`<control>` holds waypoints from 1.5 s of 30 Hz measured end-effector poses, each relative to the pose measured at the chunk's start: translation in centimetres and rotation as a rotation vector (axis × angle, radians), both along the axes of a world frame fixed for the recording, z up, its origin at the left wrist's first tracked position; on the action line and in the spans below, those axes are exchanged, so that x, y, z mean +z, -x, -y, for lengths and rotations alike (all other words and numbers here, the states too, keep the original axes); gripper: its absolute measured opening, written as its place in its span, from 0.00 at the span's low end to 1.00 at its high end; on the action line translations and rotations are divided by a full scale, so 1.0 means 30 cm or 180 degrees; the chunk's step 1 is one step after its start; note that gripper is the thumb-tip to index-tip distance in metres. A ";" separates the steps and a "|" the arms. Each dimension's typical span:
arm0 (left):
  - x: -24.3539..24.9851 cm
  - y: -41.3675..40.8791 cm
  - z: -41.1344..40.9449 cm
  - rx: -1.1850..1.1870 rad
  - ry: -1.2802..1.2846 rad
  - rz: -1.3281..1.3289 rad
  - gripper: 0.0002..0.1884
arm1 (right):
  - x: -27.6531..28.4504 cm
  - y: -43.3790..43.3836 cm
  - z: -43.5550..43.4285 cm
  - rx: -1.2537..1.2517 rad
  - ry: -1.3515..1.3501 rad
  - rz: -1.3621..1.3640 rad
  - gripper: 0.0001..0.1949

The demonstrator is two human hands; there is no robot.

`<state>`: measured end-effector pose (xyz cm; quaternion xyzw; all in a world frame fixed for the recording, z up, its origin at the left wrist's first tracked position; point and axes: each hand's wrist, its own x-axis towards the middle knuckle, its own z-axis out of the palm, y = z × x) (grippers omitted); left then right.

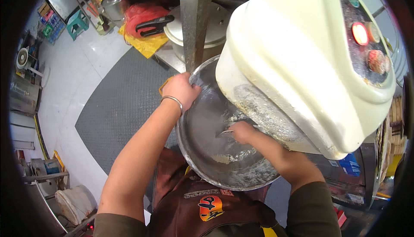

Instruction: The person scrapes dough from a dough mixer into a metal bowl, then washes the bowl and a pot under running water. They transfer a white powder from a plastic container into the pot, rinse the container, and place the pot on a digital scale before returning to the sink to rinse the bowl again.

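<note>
A large round metal bowl (207, 146) with floury residue on its wall and floor stands before me, partly under the cream-coloured housing of a machine (291, 68), likely a dough mixer. My left hand (182, 89) grips the bowl's upper left rim; a metal bangle is round the wrist. Inside the bowl, my right hand (242, 132) is closed on a small flat scraper-like tool (226, 133), mostly hidden by the fingers. Pale dough or flour scraps (223, 158) stick to the bowl's floor. A red button glows on the machine's control panel (362, 36).
Beyond the bowl are a metal post (194, 26), a lidded pot (176, 30), and a red plastic bag (142, 17). A grey mat (129, 107) covers the floor at left. A white bucket (76, 204) stands at lower left, a green stool (77, 25) farther back.
</note>
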<state>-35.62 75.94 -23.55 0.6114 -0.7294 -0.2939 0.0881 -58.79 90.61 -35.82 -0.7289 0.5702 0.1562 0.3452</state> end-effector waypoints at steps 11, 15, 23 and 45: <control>-0.028 0.002 0.017 -0.0161 0.0042 0.0013 0.21 | -0.095 0.090 0.000 -0.0181 -0.0225 0.0205 0.10; -0.039 -0.006 0.010 -0.0104 -0.0021 -0.0009 0.21 | -0.161 0.018 -0.089 0.0000 -0.0337 0.0315 0.10; -0.011 0.014 0.013 -0.0145 -0.0040 -0.0119 0.21 | -0.096 -0.004 -0.059 -0.0032 -0.0104 0.0013 0.09; -0.211 -0.029 0.091 -0.0437 0.0484 -0.0833 0.15 | 1.589 0.874 -0.829 -0.4671 0.3489 -0.0175 0.21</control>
